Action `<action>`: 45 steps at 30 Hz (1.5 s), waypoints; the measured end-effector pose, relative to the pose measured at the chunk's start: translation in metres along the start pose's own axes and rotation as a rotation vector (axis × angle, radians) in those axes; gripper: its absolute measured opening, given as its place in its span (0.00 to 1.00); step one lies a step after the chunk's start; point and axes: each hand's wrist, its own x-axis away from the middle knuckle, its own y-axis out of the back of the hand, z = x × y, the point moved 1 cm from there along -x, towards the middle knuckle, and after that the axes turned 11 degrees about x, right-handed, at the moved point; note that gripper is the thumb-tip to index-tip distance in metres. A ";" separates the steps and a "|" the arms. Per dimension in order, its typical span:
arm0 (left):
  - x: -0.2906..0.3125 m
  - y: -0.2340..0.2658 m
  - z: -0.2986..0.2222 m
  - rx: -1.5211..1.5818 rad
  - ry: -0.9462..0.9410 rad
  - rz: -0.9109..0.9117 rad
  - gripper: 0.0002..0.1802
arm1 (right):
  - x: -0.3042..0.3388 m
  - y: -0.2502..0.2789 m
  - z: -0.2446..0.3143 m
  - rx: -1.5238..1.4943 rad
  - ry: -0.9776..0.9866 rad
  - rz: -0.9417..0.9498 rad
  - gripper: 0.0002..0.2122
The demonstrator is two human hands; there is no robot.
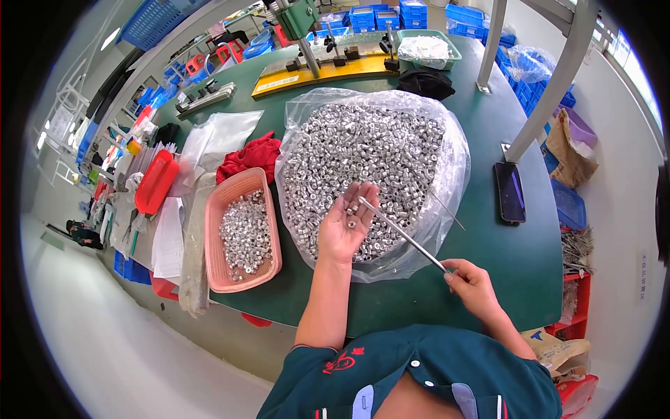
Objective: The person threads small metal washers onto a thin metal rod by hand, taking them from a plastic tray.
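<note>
My left hand (pixel 340 234) is palm up over a heap of small silver metal bushings (pixel 363 143). Its fingers are extended and slightly cupped, with a few bushings (pixel 351 224) lying on them. In my right hand (pixel 472 285), thumb and fingers pinch the near end of a slim metal rod (pixel 412 239). The rod slants up to the left, and its far tip is at the left fingers. The heap fills a wide-open clear plastic bag (pixel 457 146) on the green table (pixel 502 265). A thin metal pin (pixel 448 211) rests across the bag's right side.
Left of the bag stands a pink plastic basket (pixel 211 241) with more bushings inside. Beyond it lie a red cloth (pixel 250 156) and a red tray (pixel 157 181). A phone (pixel 509 193) is on the right, near a metal post (pixel 551 91). A yellow-based fixture (pixel 286 82) stands behind.
</note>
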 end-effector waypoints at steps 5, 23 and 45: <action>-0.002 0.004 -0.005 -0.069 0.004 0.039 0.16 | 0.004 0.005 -0.002 0.112 0.028 -0.008 0.11; -0.002 0.011 -0.016 -0.301 0.050 0.055 0.18 | 0.004 0.017 0.014 0.388 0.174 -0.079 0.10; -0.002 0.015 -0.011 -0.059 -0.031 0.047 0.14 | 0.005 0.006 0.008 0.248 0.081 -0.049 0.11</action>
